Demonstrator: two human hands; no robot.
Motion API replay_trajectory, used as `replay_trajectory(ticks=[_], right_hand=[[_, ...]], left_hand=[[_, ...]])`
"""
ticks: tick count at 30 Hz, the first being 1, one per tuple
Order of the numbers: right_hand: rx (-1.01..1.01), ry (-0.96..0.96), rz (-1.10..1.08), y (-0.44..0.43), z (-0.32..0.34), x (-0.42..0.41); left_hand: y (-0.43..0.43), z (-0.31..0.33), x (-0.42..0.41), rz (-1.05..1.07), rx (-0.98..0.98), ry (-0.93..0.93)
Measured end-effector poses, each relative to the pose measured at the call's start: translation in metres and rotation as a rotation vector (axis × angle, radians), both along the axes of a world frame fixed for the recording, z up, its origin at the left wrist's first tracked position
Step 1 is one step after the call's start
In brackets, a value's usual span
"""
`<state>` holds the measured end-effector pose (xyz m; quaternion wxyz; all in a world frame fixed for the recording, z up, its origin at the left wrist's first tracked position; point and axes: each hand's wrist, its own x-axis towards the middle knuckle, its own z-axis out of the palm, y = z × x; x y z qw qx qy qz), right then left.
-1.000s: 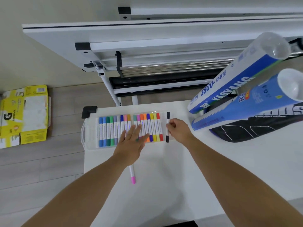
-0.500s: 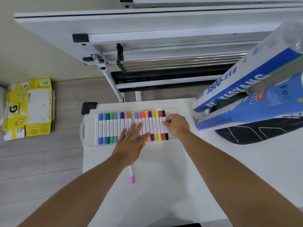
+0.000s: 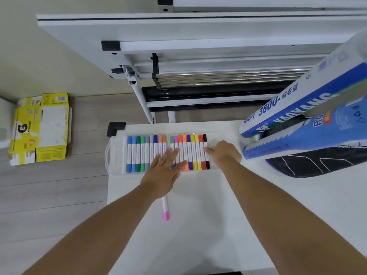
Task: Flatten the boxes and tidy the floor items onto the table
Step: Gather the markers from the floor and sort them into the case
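Marker case [image 3: 116, 155], worktop's [image 3: 208, 231] 12 o'clock: my left hand [image 3: 164, 172] lies flat on it, half-hiding pink marker [image 3: 165, 210]; right hand [image 3: 225, 153] presses one fingertip on black marker [image 3: 207, 165].

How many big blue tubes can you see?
2. The upper tube slants in from the right, above the table's far corner. The lower tube sits just beneath it, over the black bag. More may be hidden off-frame.

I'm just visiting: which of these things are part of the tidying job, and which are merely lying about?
In the job: marker case, under the left hand; black marker, touched by the right hand; loose pink marker; flattened yellow box on the floor; table.
Lying about: two blue tubes, black bag, folded white frame.
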<state>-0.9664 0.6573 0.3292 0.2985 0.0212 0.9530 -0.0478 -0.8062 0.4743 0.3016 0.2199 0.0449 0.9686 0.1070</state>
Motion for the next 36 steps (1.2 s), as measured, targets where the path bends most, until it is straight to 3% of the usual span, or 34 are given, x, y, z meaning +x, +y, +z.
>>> replay_trajectory(ticks=[4, 8, 13, 19, 30, 36], right_hand=[[-0.1, 0.056, 0.113, -0.01, 0.012, 0.037], [-0.272, -0.038, 0.321, -0.029, 0.02, 0.102], [-0.18, -0.192, 0.427, -0.064, 0.006, 0.167], [-0.175, -0.192, 0.299, -0.075, -0.009, 0.191], [-0.722, -0.298, -0.207, -0.022, 0.027, 0.11], [-0.787, -0.314, -0.302, 0.01, 0.039, 0.065]], left_hand=[[-0.02, 0.009, 0.014, 0.036, 0.029, -0.029], [-0.053, 0.014, 0.045, 0.115, -0.017, -0.028], [-0.082, 0.021, 0.067, 0.144, -0.064, -0.075], [-0.085, 0.024, 0.07, 0.154, -0.065, -0.085], [-0.05, 0.03, 0.03, 0.105, -0.034, -0.067], [-0.017, 0.03, -0.004, 0.065, 0.007, -0.057]])
